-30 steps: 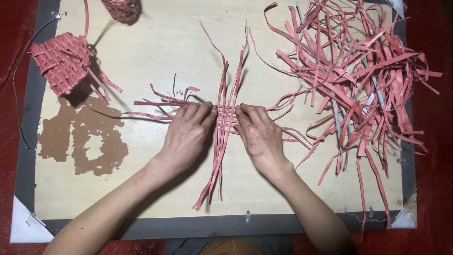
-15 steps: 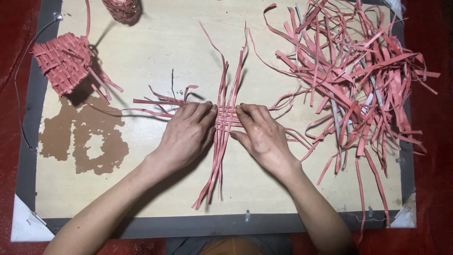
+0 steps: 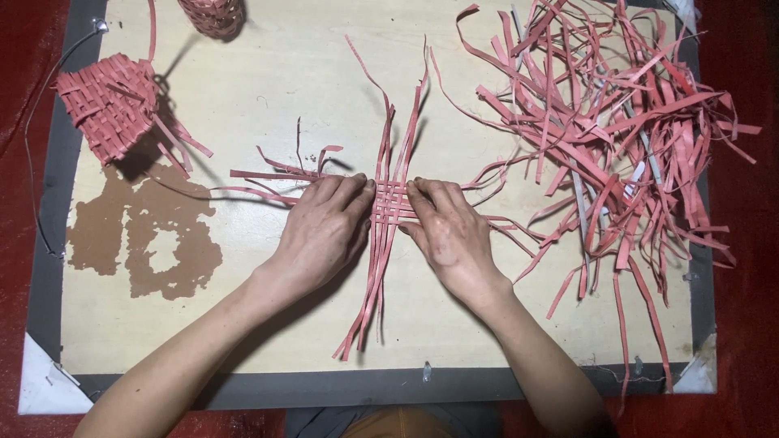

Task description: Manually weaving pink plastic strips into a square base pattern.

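Observation:
A small woven patch of pink strips [image 3: 391,203] lies at the middle of a light wooden board [image 3: 276,81]. Long loose strip ends run up, down and out to both sides from it. My left hand [image 3: 324,231] presses flat on the left side of the weave, fingertips at its edge, covering the sideways strips there. My right hand [image 3: 446,231] lies on the right side, fingertips touching the woven patch. Both hands hold the strips down on the board.
A large tangled heap of pink strips [image 3: 617,138] fills the board's right side. A half-woven pink basket piece [image 3: 109,105] lies at the upper left, another woven piece [image 3: 213,15] at the top edge. A brown stain [image 3: 138,239] marks the board's left. Red floor surrounds it.
Both hands stay on the weave; my right hand's fingers have shifted slightly along the patch's right edge. The strips have barely moved.

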